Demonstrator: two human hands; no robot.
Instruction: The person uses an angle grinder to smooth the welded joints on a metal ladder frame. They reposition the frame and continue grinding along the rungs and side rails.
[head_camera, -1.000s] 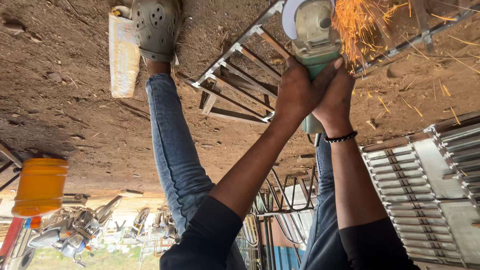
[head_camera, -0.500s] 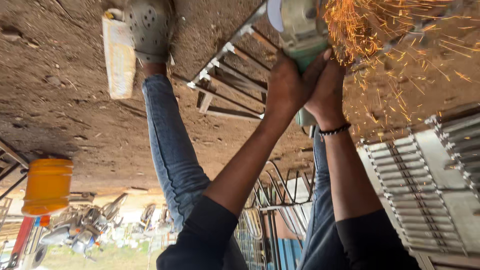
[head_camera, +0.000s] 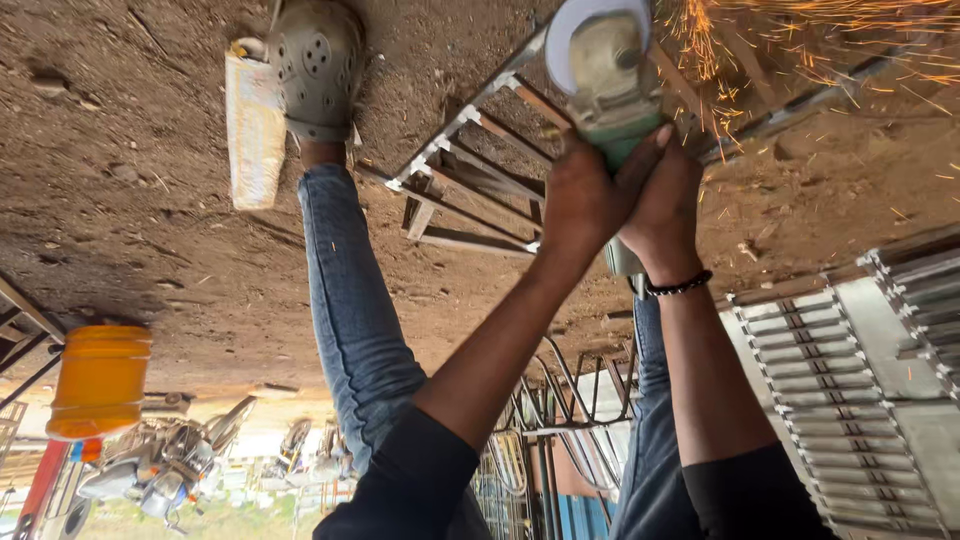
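Together, left hand (head_camera: 585, 195) and right hand (head_camera: 665, 200) clamped round grinder (head_camera: 605, 75); sparks (head_camera: 800, 50) spraying off metal frame (head_camera: 480, 170) on dirt ground (head_camera: 130, 200).

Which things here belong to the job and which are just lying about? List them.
In use:
- angle grinder, gripped by left hand and right hand
- metal frame on the dirt, sparks flying beside it

Lying about:
- orange container
- pale block by the shoe
- grey grille panels
- motorbike
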